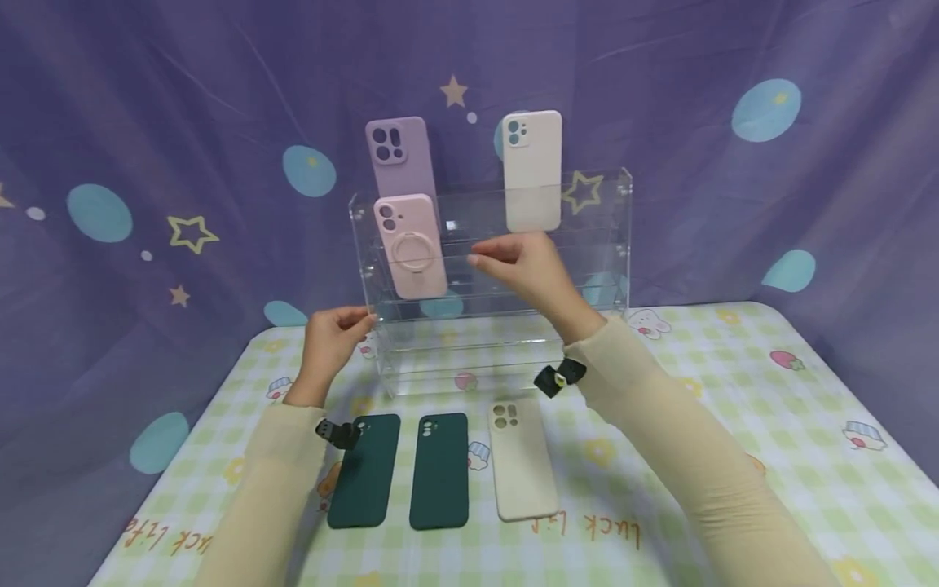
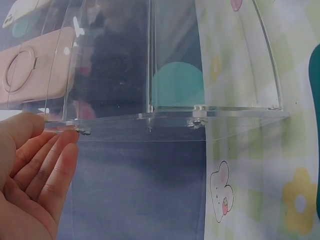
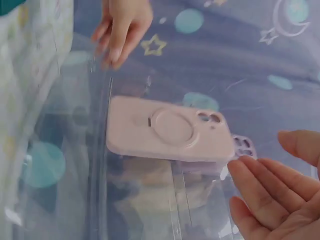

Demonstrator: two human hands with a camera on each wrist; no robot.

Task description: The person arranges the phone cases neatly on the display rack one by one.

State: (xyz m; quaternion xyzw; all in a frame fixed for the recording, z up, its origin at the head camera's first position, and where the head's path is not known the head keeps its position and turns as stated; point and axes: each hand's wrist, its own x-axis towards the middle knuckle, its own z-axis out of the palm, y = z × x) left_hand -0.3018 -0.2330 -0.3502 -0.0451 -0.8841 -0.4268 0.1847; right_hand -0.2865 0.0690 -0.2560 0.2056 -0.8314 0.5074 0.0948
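Observation:
A clear acrylic display rack (image 1: 499,326) with tiered shelves stands at the back of the table. My left hand (image 1: 333,346) pinches the rack's left side panel; in the left wrist view, thumb and fingers (image 2: 65,150) meet at its edge. On a middle tier leans a pink phone case (image 1: 412,253) with a ring on its back. Behind it, higher up, is a purple phone case (image 1: 403,155). A white phone case (image 1: 534,167) stands on the upper right. My right hand (image 1: 531,273) hovers before the rack between the pink and white cases, holding nothing, fingers loosely bent.
In front of the rack lie two dark green phone cases (image 1: 367,473) and a cream phone case (image 1: 524,465) on a checkered tablecloth (image 1: 704,489). A purple curtain (image 1: 660,65) with stars and blue balloons hangs close behind the rack.

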